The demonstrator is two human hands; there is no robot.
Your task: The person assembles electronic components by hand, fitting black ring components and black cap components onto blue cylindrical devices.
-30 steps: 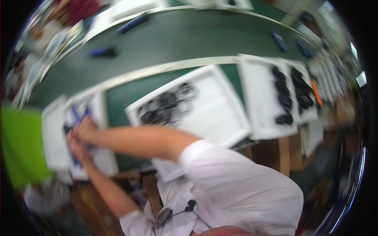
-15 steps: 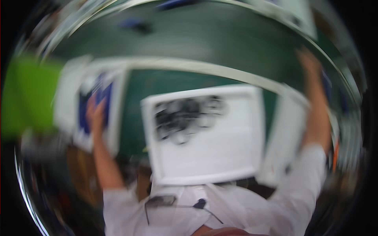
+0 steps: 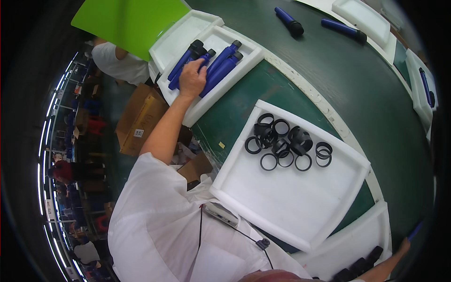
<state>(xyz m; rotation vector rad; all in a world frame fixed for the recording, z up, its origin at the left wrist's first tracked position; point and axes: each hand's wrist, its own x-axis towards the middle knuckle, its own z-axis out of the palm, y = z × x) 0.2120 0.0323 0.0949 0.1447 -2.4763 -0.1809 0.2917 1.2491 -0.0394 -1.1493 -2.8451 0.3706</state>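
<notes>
My left hand [image 3: 192,80] is closed round one of several blue microphone handles [image 3: 221,75] with dark ends, which lie side by side in a white tray [image 3: 257,52] at the upper left. At the lower right edge is my right hand [image 3: 403,246], small and partly blurred. A slim blue microphone handle [image 3: 416,231] sticks out of its fingers; the rest of it is hidden. Between my arms, a larger white tray [image 3: 291,207] holds a heap of black rings [image 3: 282,138], with neither hand touching them.
Two blue microphones with black heads [image 3: 290,22] lie on the dark green belt [image 3: 319,56]. Black parts [image 3: 359,268] rest in a lower right tray [image 3: 376,225]. A green board [image 3: 131,23], a cardboard box [image 3: 141,120] and another person's sleeve [image 3: 120,63] are at left.
The view has turned, so the trays sit at a new slant. My right hand has come from the far right of the belt to the lower right. My left hand stays at the blue handles.
</notes>
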